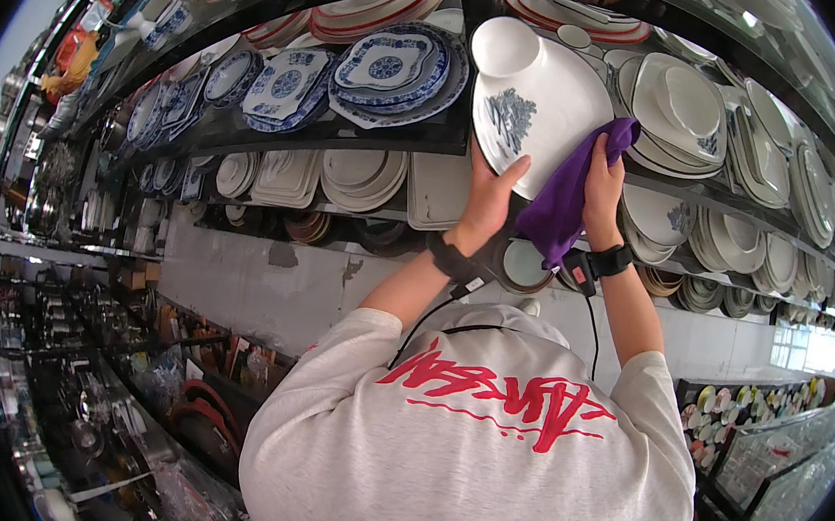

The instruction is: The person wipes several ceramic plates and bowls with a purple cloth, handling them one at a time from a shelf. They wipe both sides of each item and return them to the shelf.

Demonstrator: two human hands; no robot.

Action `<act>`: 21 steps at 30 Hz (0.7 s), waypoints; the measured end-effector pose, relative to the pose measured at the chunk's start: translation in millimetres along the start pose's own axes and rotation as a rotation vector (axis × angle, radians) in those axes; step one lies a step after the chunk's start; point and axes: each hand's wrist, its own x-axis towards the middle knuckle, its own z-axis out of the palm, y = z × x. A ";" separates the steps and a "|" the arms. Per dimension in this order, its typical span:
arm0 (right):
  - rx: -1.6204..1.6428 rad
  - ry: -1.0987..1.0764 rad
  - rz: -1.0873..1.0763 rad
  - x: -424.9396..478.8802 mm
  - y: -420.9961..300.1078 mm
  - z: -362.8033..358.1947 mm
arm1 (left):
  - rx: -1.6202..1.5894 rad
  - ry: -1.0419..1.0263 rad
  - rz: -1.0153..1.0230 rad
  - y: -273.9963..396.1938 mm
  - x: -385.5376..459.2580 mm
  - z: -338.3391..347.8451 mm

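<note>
My left hand grips the lower left rim of a large white ceramic plate, its thumb on the front face. The plate is tilted up and bears a blue-grey landscape print; a small round white dish sits at its upper left edge, and whether the two are joined I cannot tell. In my right hand is a purple cloth, bunched over the plate's lower right rim and hanging below it. Part of the right hand's fingers is hidden by the cloth. Both wrists wear black straps with cables.
Blue-and-white patterned plates stand stacked on the dark shelf to the left. Stacked white plates are close on the right. A lower shelf carries more dishes, including a rectangular white tray. Another shelf edge runs overhead.
</note>
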 end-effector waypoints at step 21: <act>-0.181 -0.145 -0.061 27.7 -1.2 7.1 | 0.082 -0.157 -0.290 48.3 15.6 -42.0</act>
